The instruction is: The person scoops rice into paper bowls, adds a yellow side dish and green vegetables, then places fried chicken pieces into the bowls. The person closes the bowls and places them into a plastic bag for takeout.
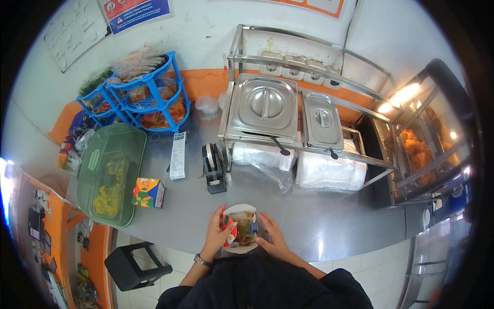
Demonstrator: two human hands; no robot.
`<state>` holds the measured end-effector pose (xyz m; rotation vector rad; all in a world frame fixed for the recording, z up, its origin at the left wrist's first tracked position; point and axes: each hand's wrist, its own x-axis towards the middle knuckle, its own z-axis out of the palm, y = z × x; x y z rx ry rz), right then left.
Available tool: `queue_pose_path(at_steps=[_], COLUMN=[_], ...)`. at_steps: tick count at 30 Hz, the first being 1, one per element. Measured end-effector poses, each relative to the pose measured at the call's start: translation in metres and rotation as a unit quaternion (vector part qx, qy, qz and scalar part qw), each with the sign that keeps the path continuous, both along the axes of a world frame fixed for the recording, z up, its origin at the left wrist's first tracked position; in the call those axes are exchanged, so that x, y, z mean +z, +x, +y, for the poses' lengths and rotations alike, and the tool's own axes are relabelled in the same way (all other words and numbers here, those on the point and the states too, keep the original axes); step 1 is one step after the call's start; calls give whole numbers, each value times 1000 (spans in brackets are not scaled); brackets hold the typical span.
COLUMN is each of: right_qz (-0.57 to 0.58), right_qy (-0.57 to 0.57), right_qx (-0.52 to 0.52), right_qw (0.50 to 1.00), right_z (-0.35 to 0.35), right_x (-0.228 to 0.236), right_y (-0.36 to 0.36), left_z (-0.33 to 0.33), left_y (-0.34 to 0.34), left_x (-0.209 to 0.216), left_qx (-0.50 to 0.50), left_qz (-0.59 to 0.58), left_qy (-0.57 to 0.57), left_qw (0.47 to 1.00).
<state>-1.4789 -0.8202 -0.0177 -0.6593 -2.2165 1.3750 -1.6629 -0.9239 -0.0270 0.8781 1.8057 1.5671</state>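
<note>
At the near edge of the steel counter, a small paper food box [240, 250] has its white flaps spread open at the top. Brown food and a green piece [242, 225] show inside it; their exact kind is hard to make out. My left hand [219, 233] grips the box's red side, thumb across the rim. On the opposite, blue side my right hand [273, 237] holds it with thumb and fingers. A closed colourful food box [149, 193] stands to the left, beside a green lidded container [91, 172] with yellow-green food under its clear cover.
A tape dispenser [213, 167] and a paper receipt [177, 156] lie ahead. Behind are steel lidded pans [264, 107] in a rack, with plastic bags [329, 170] below. Blue tiered baskets [159, 98] stand back left, a lit fried-food warmer [422, 139] right, a black stool [135, 265] below.
</note>
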Motion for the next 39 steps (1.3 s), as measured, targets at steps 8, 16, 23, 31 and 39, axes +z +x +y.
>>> queue_pose_path(at_steps=[8,16,23,31,39], right_qz=[-86,-25,-92,-130,-86], right_qy=[-36,106,67,76,-46], right_qx=[-89,-30,178,206,268], right_qw=[992,994,977,967,958], right_z=[15,32,44,46,55], right_x=[13,30,43,34,33], right_y=[-19,-31,-25,-26,-21], left_z=[7,7,3,-13,1], left_y=[21,29,24,15,11], left_x=[12,26,8,13,17], left_qx=[164,-150,-151,72,19], left_qz=[240,489,488,499,342], left_qy=[-51,-21,-41,51,-100], left_qw=[955,859,859,862,934])
